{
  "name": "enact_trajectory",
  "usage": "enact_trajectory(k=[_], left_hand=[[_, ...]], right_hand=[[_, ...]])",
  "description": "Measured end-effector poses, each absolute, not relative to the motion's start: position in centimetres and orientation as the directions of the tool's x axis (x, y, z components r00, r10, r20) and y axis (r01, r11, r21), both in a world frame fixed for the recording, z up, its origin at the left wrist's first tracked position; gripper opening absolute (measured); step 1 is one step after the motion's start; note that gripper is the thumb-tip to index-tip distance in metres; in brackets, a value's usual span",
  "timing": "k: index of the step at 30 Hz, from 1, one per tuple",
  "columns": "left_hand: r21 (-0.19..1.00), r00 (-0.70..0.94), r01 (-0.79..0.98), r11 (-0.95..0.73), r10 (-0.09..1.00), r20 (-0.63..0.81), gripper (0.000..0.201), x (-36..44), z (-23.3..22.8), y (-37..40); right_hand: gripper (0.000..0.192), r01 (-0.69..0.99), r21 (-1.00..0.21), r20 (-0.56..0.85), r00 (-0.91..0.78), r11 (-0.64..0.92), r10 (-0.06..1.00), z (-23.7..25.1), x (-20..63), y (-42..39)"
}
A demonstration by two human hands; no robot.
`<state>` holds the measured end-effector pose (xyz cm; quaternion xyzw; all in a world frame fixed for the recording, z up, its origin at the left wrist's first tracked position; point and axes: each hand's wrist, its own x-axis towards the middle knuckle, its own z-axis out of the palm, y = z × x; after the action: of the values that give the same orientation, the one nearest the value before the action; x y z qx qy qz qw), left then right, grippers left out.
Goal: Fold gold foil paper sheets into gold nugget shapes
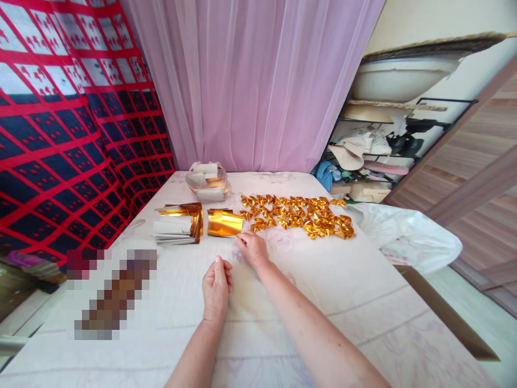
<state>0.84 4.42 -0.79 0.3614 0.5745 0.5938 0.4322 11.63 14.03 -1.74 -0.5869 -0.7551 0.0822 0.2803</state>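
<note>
The fingertips of my right hand [253, 249] are pinched at the lower right corner of a small stack of gold foil paper [224, 223]. My left hand [217, 283] is held nearer to me over the tablecloth, fingers curled in and thumb on top, with nothing visible in it. Left of the small stack stands a thicker, fanned pile of foil paper [173, 230], showing pale backs and gold faces. Folded gold foil pieces [297, 213], shaped like little ingots, are spread in rows to the right of the stack.
A clear plastic bag [207, 183] with paper bundles sits at the table's back left. Beyond the right edge are a white plastic bag [416, 231], a cardboard box [448, 312] and a loaded shelf [371, 145]. A purple curtain [250, 81] hangs behind. A blurred patch covers the left side.
</note>
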Motion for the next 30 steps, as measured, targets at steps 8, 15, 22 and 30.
enact_trajectory(k=[8,15,22,30], left_hand=[[0.996,-0.354,-0.090,0.020,0.934,-0.051,0.058,0.8,-0.8,4.4],[0.997,-0.416,-0.061,-0.039,0.909,0.011,0.042,0.7,-1.7,4.9],[0.958,-0.338,0.218,-0.186,0.907,0.253,0.038,0.3,-2.3,4.9],[0.746,0.040,0.535,-0.396,0.894,0.445,0.037,0.8,-2.1,4.4]], right_hand=[[0.023,0.752,-0.540,0.433,-0.137,0.378,0.891,-2.0,12.3,12.9],[0.024,0.663,-0.589,0.549,-0.091,0.462,0.831,0.1,15.5,7.9],[0.034,0.059,-0.992,0.123,0.326,0.110,0.937,0.3,19.0,6.0],[0.031,0.112,-0.994,0.064,0.470,0.012,0.880,-2.6,21.5,6.5]])
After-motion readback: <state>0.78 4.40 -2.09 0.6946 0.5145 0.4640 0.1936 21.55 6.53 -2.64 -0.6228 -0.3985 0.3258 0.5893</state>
